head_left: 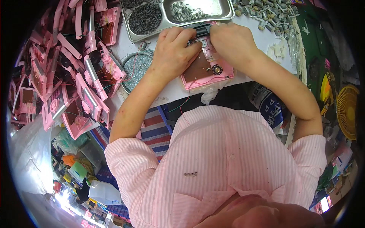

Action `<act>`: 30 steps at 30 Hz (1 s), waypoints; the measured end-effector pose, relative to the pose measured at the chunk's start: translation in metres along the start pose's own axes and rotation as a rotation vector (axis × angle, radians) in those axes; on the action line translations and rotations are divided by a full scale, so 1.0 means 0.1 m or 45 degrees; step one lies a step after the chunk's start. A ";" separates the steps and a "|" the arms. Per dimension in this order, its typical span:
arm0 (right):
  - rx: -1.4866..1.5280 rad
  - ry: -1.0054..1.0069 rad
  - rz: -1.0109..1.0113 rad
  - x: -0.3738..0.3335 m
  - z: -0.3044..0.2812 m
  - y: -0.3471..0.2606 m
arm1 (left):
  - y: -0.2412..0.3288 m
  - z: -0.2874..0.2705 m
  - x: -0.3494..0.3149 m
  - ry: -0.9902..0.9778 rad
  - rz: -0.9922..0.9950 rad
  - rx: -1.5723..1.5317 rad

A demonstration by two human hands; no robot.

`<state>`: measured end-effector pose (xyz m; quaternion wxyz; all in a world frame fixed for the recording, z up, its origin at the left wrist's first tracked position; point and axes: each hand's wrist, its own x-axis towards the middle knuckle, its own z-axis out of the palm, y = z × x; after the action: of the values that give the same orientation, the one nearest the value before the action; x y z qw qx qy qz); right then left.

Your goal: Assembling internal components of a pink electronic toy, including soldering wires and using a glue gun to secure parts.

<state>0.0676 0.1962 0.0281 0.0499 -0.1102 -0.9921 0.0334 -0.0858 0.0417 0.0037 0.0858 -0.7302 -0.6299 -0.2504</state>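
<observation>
A pink plastic casing point(228, 72) lies at the table's near edge, its brown inner board and a small round black part point(217, 69) showing. Across its far end sits a dark grey bar-shaped part point(202, 30). My left hand point(176, 49) is closed at the bar's left end, thumb and forefinger bent toward it. At the far right corner of the casing, my right hand point(232, 43) has its fingers curled in; they hide whatever is between them. Thin red and green wires point(186, 102) hang off the casing's near side.
Pink casings point(89, 87) are heaped on the left. A metal tray point(163, 24) of small dark springs stands behind my hands. Beside my left forearm is a round dish point(125, 85) of tiny silvery pieces. Small motors point(266, 15) are piled back right; a yellow fan point(347, 112) stands far right.
</observation>
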 end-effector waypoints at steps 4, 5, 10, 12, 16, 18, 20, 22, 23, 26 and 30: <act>0.633 -0.167 0.154 0.04 -0.14 0.33 | 0.11 -0.04 -0.03 -0.006 -0.047 -0.001; 0.944 -0.231 0.284 0.03 -0.15 0.42 | 0.12 -0.03 -0.09 -0.008 -0.042 0.012; 1.481 -0.218 0.626 -0.22 0.10 0.40 | 0.28 -0.05 -0.07 -0.075 -0.028 -0.011; 1.465 -0.210 0.647 -0.21 0.15 0.34 | 0.28 -0.07 -0.07 -0.156 0.008 -0.025; 1.252 -0.117 0.642 -0.21 0.15 0.35 | 0.26 -0.04 -0.03 -0.210 0.049 -0.021; 1.055 -0.059 0.600 -0.22 0.13 0.29 | 0.26 -0.05 -0.02 -0.221 0.067 -0.036; 0.928 -0.003 0.557 -0.20 0.05 0.19 | 0.26 -0.06 -0.03 -0.264 0.019 -0.026; 0.755 -0.011 0.506 -0.18 0.00 0.09 | 0.30 -0.09 -0.07 -0.291 -0.045 0.013; 0.722 0.031 0.474 -0.19 0.02 0.07 | 0.31 -0.09 -0.08 -0.300 -0.055 0.030; 0.673 0.161 0.532 -0.29 0.13 0.00 | 0.31 -0.10 -0.05 -0.340 -0.058 0.079; 0.754 0.193 0.521 -0.31 0.15 0.03 | 0.25 -0.14 -0.10 -0.438 -0.019 0.102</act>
<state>0.0965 0.1915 0.0107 0.1451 -0.2894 -0.8902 0.3204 -0.0659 0.0220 0.0163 0.0038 -0.7535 -0.6502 -0.0972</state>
